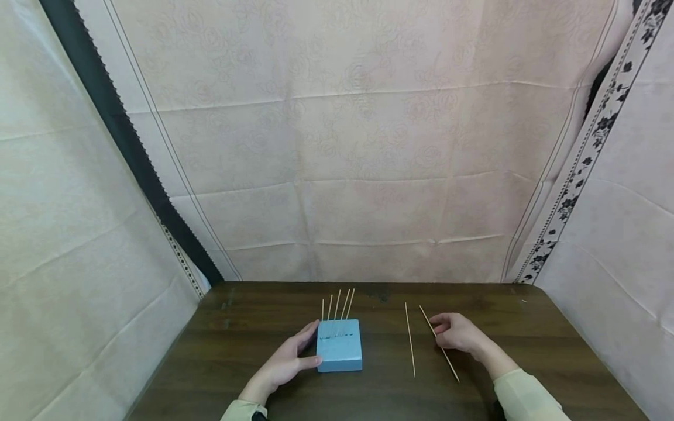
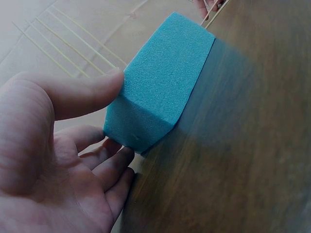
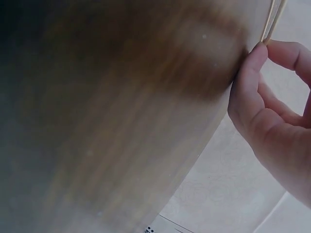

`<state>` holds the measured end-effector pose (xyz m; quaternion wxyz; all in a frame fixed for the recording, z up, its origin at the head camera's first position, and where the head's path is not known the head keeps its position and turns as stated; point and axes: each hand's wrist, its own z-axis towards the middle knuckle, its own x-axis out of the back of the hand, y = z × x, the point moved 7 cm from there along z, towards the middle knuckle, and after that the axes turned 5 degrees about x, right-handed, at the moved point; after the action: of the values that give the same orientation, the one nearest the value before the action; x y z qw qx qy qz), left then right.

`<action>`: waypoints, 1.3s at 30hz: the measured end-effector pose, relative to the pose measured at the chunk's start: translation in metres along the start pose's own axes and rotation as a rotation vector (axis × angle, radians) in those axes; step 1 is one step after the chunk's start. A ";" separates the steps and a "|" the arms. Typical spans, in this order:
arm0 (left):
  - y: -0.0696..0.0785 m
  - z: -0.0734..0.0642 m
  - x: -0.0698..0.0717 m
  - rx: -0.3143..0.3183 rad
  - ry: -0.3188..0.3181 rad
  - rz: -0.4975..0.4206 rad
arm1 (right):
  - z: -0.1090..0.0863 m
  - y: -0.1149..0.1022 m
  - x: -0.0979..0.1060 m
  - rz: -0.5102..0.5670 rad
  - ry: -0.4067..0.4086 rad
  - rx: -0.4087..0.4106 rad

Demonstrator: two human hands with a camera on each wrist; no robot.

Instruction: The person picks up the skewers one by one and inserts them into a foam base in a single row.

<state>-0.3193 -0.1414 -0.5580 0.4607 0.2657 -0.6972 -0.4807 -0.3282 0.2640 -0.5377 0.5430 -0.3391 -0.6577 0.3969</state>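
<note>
A light-blue foam block point(image 1: 339, 345) sits on the brown table, with several thin wooden sticks point(image 1: 345, 304) standing out of its far part. My left hand point(image 1: 286, 359) holds the block at its left side, the thumb near the front corner and the fingers farther back. In the left wrist view, thumb and fingertips lie against the blue foam point(image 2: 160, 73). To the right, my right hand point(image 1: 459, 333) pinches a slanted wooden stick point(image 1: 450, 365) between thumb and fingertips. Another wooden stick point(image 1: 410, 342) lies between the block and that hand.
The brown wooden table point(image 1: 379, 397) has rounded far corners. Behind it hangs a pale patterned cloth point(image 1: 368, 146), with more cloth on both sides; the right one point(image 1: 621, 245) bears a dark floral border.
</note>
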 end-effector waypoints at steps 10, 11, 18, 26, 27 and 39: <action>0.001 0.000 0.000 -0.008 0.000 0.001 | 0.000 0.002 -0.001 0.040 -0.014 -0.007; 0.000 0.000 0.000 -0.009 0.000 0.000 | 0.000 0.002 -0.001 0.046 -0.013 -0.007; -0.002 0.000 0.000 -0.004 0.003 0.001 | 0.000 0.004 -0.001 0.057 -0.017 -0.024; -0.002 0.000 0.000 -0.009 0.003 0.003 | -0.003 0.001 -0.002 0.159 -0.025 -0.023; -0.002 0.000 0.000 -0.010 0.003 0.002 | -0.004 0.000 -0.002 0.175 -0.022 -0.025; -0.002 0.000 -0.001 -0.006 0.005 -0.011 | -0.004 -0.014 -0.013 0.334 0.055 0.011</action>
<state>-0.3193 -0.1411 -0.5603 0.4607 0.2695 -0.6931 -0.4846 -0.3222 0.2467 -0.5312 0.4890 -0.4516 -0.5748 0.4760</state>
